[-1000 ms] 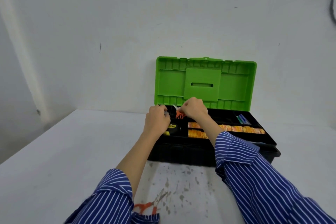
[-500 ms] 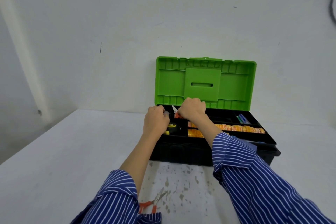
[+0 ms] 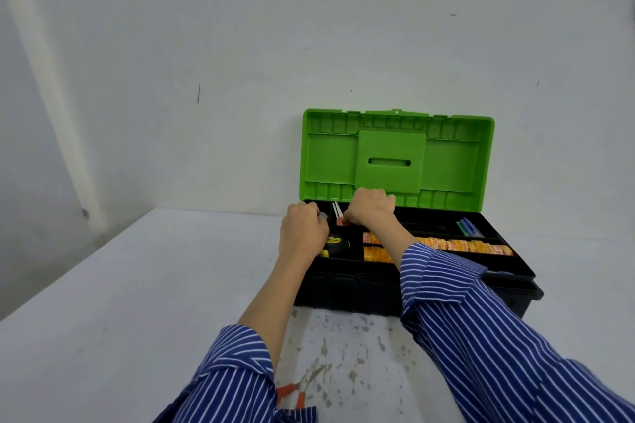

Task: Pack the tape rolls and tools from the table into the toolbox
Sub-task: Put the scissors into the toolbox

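While both forearms reach forward out of rolled blue-and-white striped sleeves, the left hand sits knuckles-up over the tray's 9 o'clock end, fingers curled around a small pale object too hidden to identify. At 1 o'clock from it, the right hand is fisted, its fingers curled down onto an orange-handled tool with pale blades standing in a back compartment; whether it truly grips that tool cannot be told. Both hands work inside the black plastic toolbox, whose ribbed, glossy green lid stands upright against the white wall. A yellow-and-black tape measure lies in the tray's left compartment, just beside the left hand. Orange printed tape rolls fill a long channel running toward 3 o'clock, and blue-green items lie in the back right compartment. On the stained white tabletop, at 6 o'clock and well apart from the toolbox, lie orange-handled metal scissors, blades slightly parted, partly under the left sleeve. Broad bare table stretches toward 9 o'clock.
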